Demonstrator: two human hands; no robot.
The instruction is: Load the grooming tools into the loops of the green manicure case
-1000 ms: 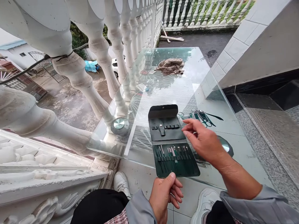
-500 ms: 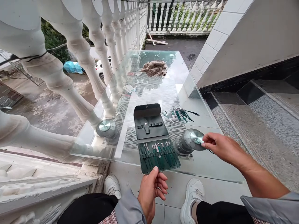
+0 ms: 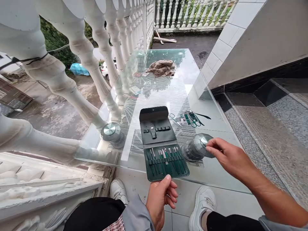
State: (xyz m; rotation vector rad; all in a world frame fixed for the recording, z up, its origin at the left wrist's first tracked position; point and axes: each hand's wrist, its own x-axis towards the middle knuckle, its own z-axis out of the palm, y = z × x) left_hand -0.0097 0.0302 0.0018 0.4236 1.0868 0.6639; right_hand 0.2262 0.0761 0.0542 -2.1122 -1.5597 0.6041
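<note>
A dark green manicure case [image 3: 160, 141] lies unfolded on the glass table, its lower edge at the table's near edge. Several slim manicure tools [image 3: 166, 157] stand in loops in its lower panel, while the loops of the upper panel hold nothing. My left hand [image 3: 162, 195] is at the case's bottom edge, thumb on top and fingers curled below. To the right, my right hand [image 3: 225, 154] pinches a thin manicure tool [image 3: 203, 144], mostly hidden by the fingers, above a table leg's metal cap. Nail clippers [image 3: 189, 118] and small scissors [image 3: 175, 119] lie beyond the case.
The glass table top [image 3: 149, 98] rests on thick legs with round metal caps [image 3: 110, 129]. A crumpled brown cloth [image 3: 161, 68] and a small card [image 3: 135, 90] lie farther back. White balusters [image 3: 84, 61] line the left side; stone steps [image 3: 260, 118] rise at the right.
My view has shifted slightly, so the table and case appear a little farther right. My right hand has turned the thin tool, whose dark end no longer shows below the fingers. My left hand stays at the case.
</note>
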